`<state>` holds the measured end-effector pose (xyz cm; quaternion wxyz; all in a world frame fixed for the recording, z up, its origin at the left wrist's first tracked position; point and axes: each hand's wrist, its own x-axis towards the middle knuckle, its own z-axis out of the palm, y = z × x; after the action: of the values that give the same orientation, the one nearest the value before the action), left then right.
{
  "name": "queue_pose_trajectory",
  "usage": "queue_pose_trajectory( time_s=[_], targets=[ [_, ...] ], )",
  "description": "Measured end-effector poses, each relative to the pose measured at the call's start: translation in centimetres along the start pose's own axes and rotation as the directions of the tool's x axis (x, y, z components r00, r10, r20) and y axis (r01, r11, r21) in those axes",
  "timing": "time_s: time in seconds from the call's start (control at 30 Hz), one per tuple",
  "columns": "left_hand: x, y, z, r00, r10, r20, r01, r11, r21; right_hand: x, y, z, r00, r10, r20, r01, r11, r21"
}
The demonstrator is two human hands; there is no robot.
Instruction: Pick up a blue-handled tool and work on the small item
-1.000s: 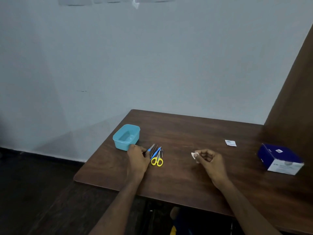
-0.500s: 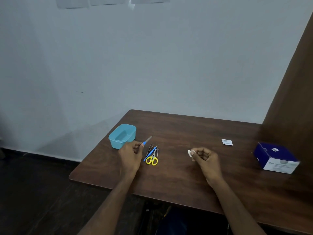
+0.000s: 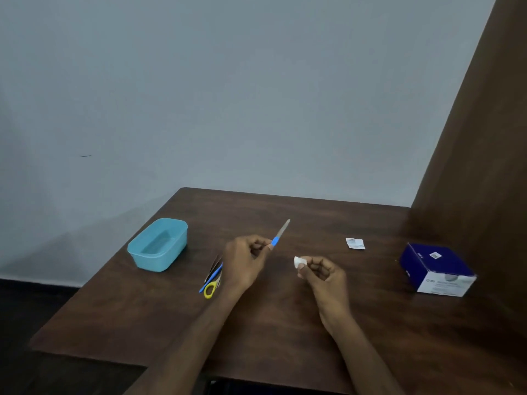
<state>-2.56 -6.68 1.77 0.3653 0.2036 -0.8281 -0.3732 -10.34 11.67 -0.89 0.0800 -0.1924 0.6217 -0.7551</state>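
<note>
My left hand [image 3: 244, 260] pinches the blue handle of a thin metal file [image 3: 281, 232], whose tip points up and to the right above the table. Close by on the right, my right hand [image 3: 320, 273] pinches a small white folded pad [image 3: 299, 262] between thumb and fingers. Behind my left hand, on the wooden table [image 3: 271, 323], lie yellow-handled scissors [image 3: 210, 289] and a few other slim tools [image 3: 214, 270], partly hidden by the hand.
A light blue plastic tub [image 3: 157, 244] stands at the table's left. A torn small white sachet [image 3: 355, 243] lies right of centre. A blue and white box [image 3: 436, 270] sits at the far right beside a brown wooden panel [image 3: 484, 166].
My left hand took the file from the group of tools, lifted it and moved right toward my right hand. My right hand kept hold of the white pad.
</note>
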Motion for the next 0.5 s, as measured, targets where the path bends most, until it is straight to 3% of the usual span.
queue_pose_trajectory(
  time_s=[0.17,0.5],
  targets=[
    [4.0,0.2,5.6,0.984,0.002,0.18,-0.016,0.997,0.076,2.3,0.5,-0.1,0.995,0.096,0.001,-0.096,0.995,0.011],
    [6.4,-2.3,8.6,0.987,0.071,0.148,-0.075,0.997,0.027,12.9,1.8,0.2,0.996,0.084,0.002,-0.084,0.996,-0.014]
  ],
)
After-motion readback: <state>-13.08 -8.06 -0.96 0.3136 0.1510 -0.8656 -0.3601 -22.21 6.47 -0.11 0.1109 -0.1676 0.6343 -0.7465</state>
